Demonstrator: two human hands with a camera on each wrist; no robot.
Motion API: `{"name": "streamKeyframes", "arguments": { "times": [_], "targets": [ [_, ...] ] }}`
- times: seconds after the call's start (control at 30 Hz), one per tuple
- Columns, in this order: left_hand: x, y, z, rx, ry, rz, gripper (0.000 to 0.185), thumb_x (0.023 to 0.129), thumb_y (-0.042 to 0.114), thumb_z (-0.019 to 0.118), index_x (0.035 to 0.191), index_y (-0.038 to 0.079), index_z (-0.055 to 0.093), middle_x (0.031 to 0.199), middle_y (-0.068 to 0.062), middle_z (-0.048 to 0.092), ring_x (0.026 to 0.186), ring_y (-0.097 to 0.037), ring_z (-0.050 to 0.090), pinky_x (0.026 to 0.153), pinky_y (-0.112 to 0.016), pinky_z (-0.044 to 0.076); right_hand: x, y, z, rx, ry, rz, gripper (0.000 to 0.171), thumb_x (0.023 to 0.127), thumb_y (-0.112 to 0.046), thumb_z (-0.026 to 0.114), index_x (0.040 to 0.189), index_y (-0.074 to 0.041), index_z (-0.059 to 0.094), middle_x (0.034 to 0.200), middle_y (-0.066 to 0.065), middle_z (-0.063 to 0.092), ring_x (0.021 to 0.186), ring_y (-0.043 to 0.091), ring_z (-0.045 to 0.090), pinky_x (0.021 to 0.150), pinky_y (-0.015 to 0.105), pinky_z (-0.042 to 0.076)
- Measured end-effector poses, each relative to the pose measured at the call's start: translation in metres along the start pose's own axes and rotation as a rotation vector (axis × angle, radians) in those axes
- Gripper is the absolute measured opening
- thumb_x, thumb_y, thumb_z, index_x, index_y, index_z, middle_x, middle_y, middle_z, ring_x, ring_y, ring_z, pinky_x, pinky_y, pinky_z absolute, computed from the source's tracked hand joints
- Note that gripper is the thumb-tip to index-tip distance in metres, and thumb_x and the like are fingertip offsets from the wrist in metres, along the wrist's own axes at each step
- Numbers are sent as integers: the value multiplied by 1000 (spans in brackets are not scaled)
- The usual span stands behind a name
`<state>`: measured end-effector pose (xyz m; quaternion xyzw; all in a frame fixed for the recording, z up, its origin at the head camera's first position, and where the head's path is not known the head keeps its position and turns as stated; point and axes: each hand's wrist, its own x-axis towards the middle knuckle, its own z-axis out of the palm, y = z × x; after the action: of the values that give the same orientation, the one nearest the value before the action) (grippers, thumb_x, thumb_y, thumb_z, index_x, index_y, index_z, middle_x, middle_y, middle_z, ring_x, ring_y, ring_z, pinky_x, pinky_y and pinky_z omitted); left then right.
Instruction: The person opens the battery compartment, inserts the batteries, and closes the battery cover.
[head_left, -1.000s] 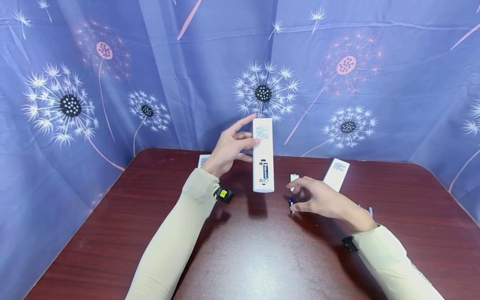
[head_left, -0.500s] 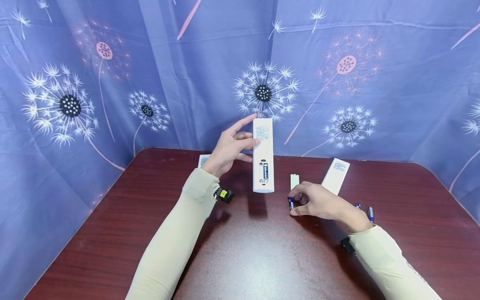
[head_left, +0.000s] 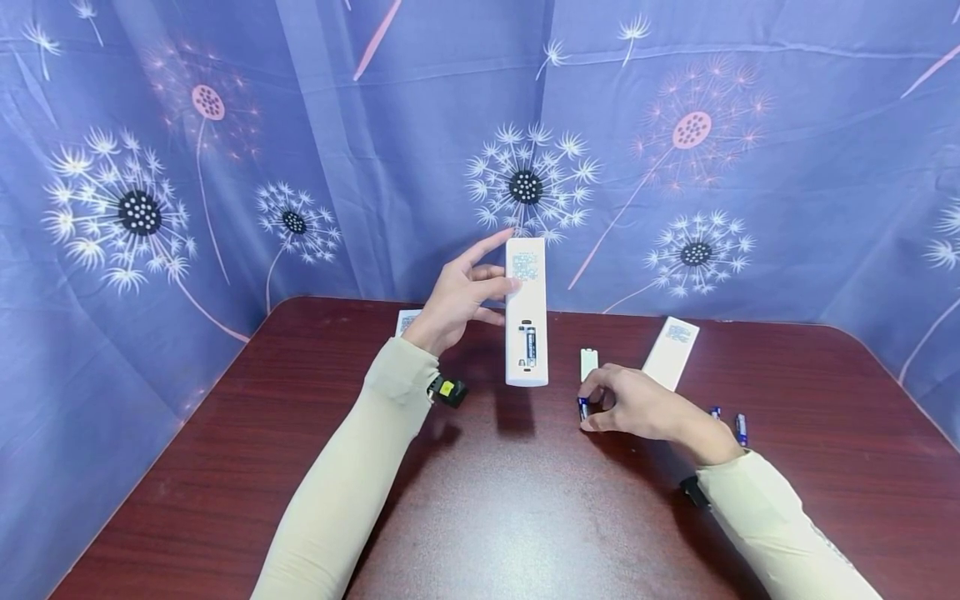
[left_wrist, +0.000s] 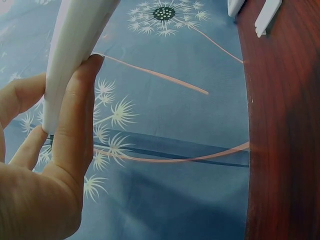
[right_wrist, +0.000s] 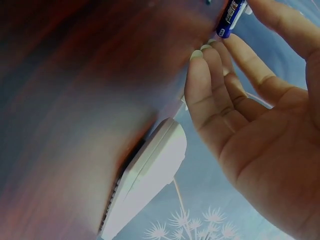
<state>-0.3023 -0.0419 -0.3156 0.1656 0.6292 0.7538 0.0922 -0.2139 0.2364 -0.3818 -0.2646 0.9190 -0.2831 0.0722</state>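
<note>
My left hand (head_left: 468, 292) holds a white remote control (head_left: 527, 292) upright above the table, thumb on its back and fingers behind it. The remote's battery bay is uncovered, and one battery (head_left: 531, 346) lies in its right side. In the left wrist view the remote (left_wrist: 75, 55) shows edge-on between thumb and fingers. My right hand (head_left: 637, 402) is low over the table, pinching a blue battery (head_left: 582, 408) between thumb and index finger. The right wrist view shows that battery (right_wrist: 230, 19) at the fingertips. Just behind it lies a small white battery cover (head_left: 589, 360).
A second white remote (head_left: 670, 354) lies face down behind my right hand. Two more blue batteries (head_left: 742, 428) lie by my right wrist. Part of another white remote-like item (head_left: 407, 319) shows behind my left wrist. A patterned curtain (head_left: 420, 150) hangs at the table's (head_left: 225, 433) back edge.
My right hand's index finger has come down toward the thumb and closed on the blue battery, uncovering more of the white cover. The left hand and its remote have stayed nearly still.
</note>
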Motion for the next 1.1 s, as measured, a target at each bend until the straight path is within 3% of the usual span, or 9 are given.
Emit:
{"name": "streamKeyframes", "arguments": {
  "times": [0.23, 0.43, 1.1],
  "targets": [
    [0, 0, 0, 0, -2, 1, 75, 94, -2, 77, 158, 30, 54, 102, -10, 67, 85, -29, 71, 59, -41, 64, -1, 1, 0, 5, -13, 18, 37, 84, -14, 91, 113, -1, 74, 100, 3, 65, 85, 16, 61, 75, 31, 55],
    [0, 0, 0, -3, -4, 2, 76, 94, -3, 76, 158, 30, 54, 102, -10, 66, 86, -29, 71, 61, -43, 65, -1, 3, -1, 37, -15, -5, 35, 81, -12, 92, 108, -4, 71, 94, 1, 65, 82, 16, 60, 73, 31, 53],
    [0, -1, 0, 14, 2, -16, 74, 95, -2, 77, 157, 32, 55, 103, -10, 64, 86, -28, 71, 61, -42, 65, -2, 9, 1, 287, -6, 8, 32, 89, 13, 75, 111, 1, 55, 88, 6, 64, 73, 17, 64, 60, 26, 55]
  ]
}}
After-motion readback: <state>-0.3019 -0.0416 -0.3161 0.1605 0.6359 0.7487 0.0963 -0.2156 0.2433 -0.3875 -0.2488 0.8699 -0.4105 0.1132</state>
